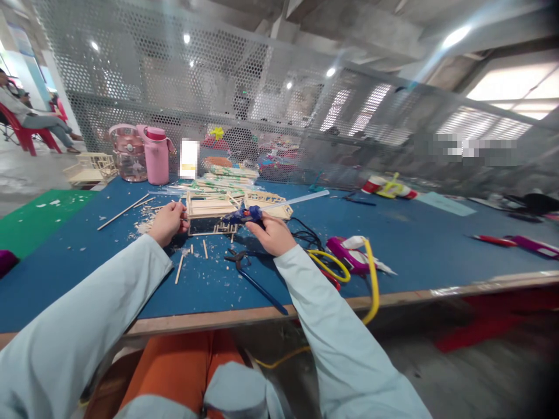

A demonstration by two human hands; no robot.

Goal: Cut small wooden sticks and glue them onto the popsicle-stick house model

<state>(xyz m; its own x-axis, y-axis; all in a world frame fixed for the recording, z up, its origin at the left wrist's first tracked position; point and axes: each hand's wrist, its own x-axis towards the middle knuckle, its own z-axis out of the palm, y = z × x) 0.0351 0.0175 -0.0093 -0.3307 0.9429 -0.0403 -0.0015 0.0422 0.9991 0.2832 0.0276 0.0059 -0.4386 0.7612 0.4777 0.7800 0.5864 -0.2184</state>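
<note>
My left hand (168, 223) is just left of the middle of the frame, and its fingers pinch the left end of a little wooden frame (212, 208) made of thin sticks. My right hand (274, 234) is at the middle, with its fingers wrapped around a blue glue gun (245, 215). The gun's nose points left, over the right part of the little wooden frame. A long, clear glue stick (308, 198) pokes out of its back, up to the right.

Behind the gun sits another stick piece (279, 208). A heap of sticks (227, 180) lies farther back, so that side is crowded. Tiny scraps are by my left fingers.

Near the bottom middle, blue pliers (257, 285) lie with one handle tip close to the front edge of the tabletop (406, 233). Right of them is a purple tool (349, 256), and a yellow strap (373, 279) beside it hangs over that edge. The most room to move is right of the middle, where a wide blue patch spreads toward the red pen (493, 240). At the upper left, a pink bottle (157, 157) stands near the mesh wall (152, 75).
</note>
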